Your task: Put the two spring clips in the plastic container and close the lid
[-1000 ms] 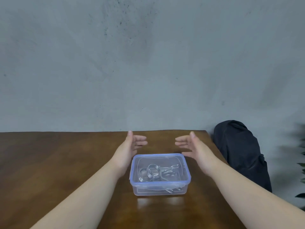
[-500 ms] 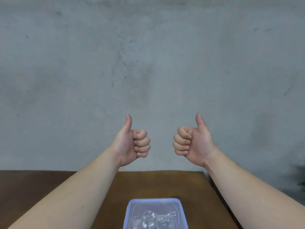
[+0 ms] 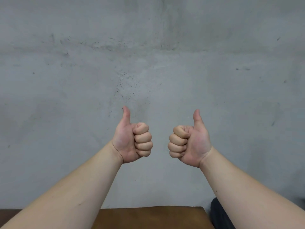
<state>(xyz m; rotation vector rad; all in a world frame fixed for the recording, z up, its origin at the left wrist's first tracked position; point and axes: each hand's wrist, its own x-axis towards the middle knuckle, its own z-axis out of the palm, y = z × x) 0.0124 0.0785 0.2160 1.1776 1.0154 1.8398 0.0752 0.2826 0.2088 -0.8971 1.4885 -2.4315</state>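
Note:
My left hand (image 3: 134, 139) and my right hand (image 3: 188, 143) are raised in front of the grey wall, side by side and a little apart. Each is a fist with the thumb pointing up, and neither holds anything. The plastic container and the two spring clips are out of view below the frame's bottom edge.
A strip of the brown wooden table (image 3: 148, 217) shows at the bottom, with its far edge against the concrete wall (image 3: 148, 63). A black bag-like object (image 3: 219, 215) sits past the table's right end.
The view has tilted further up. One second ago both hands were open beside the lidded container holding the clips; they rose into thumbs-up fists, and the container has dropped out of the frame.

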